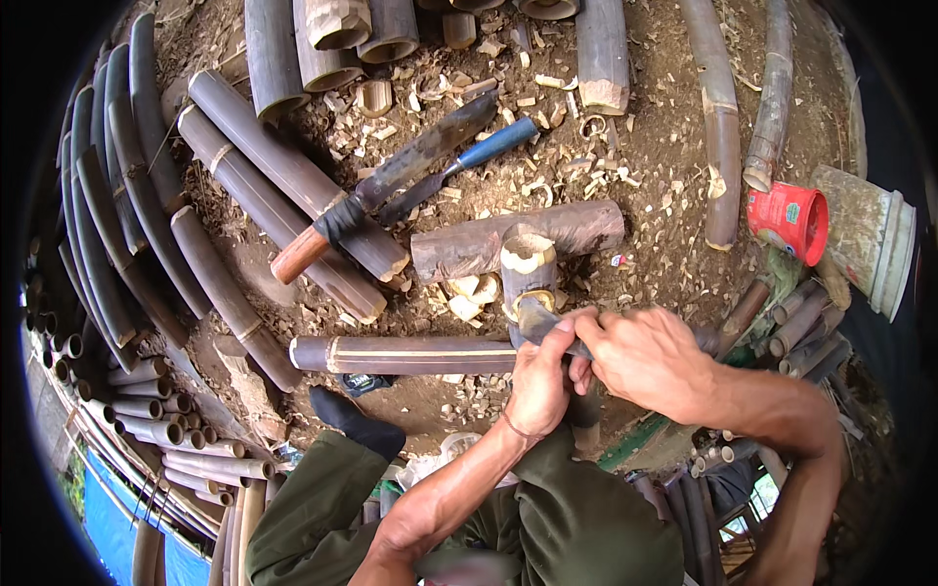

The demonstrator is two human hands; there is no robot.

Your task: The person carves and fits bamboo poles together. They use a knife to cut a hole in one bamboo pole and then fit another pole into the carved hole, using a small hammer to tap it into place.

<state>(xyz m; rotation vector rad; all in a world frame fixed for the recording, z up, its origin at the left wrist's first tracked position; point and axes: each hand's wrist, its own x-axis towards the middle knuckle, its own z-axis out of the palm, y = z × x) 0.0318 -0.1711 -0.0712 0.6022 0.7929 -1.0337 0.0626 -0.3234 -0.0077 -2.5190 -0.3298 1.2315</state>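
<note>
Both my hands come together at the center right. My left hand [540, 386] is closed, its thumb along a flat grey blade [533, 318]. My right hand [650, 359] is closed round the same bladed tool, and its fingers hide the handle. The blade's tip meets the pale cut end of a short bamboo piece [528, 269], which leans on a thick bamboo log [454, 244]. Under my hands a long bamboo pole [420, 355] lies crosswise, with a pale stripe along it. My hands cover part of the pole.
A machete [420, 151] with a wooden handle and a blue-handled chisel [493, 144] lie across bamboo poles [264, 210]. Pale chips litter the dirt. At right stand a red tub [806, 225] and a dirty white bucket [870, 234]. Bamboo stacks [161, 430] line the left.
</note>
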